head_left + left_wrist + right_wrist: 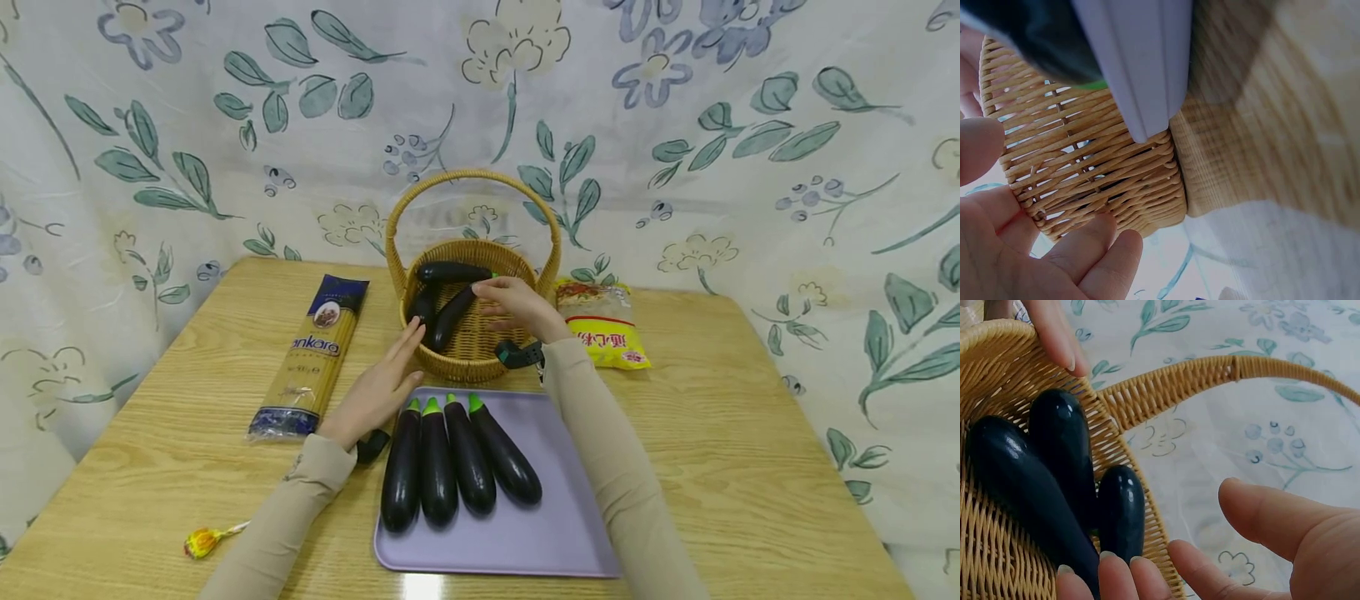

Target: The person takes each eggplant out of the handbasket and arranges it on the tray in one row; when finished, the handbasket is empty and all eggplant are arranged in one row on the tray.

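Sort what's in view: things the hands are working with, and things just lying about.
Likely part of the job:
- basket
- three eggplants inside it
- four eggplants on the tray
- tray

Apparently just lying about:
- spaghetti packet
- yellow bag
- lollipop

My left hand (375, 398) touches the basket (468, 367) holding three eggplants (450, 318); my right hand (522, 307) is over it.

The head camera looks forward and down across the surface (712, 458). Both wrist cameras see the basket (1141, 159) up close: left its outside, right its inside.
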A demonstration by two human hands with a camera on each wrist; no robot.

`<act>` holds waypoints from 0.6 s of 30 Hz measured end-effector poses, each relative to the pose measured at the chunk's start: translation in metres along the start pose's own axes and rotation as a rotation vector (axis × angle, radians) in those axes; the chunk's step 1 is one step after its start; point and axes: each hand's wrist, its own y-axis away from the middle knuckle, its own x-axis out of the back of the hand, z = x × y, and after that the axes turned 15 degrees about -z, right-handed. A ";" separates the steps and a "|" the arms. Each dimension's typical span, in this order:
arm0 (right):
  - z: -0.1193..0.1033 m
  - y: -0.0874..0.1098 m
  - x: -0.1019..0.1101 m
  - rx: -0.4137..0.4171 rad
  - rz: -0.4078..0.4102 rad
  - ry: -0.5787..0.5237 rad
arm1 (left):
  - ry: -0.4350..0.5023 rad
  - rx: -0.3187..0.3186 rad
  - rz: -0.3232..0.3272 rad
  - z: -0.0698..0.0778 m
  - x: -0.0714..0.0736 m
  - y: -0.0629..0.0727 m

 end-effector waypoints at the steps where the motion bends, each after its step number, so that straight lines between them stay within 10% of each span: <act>1: 0.000 -0.001 -0.001 -0.005 0.002 0.002 | 0.001 0.000 0.000 0.000 0.000 0.000; 18: -0.003 -0.022 -0.009 -0.076 0.101 -0.034 | -0.002 0.003 -0.001 0.000 -0.001 0.001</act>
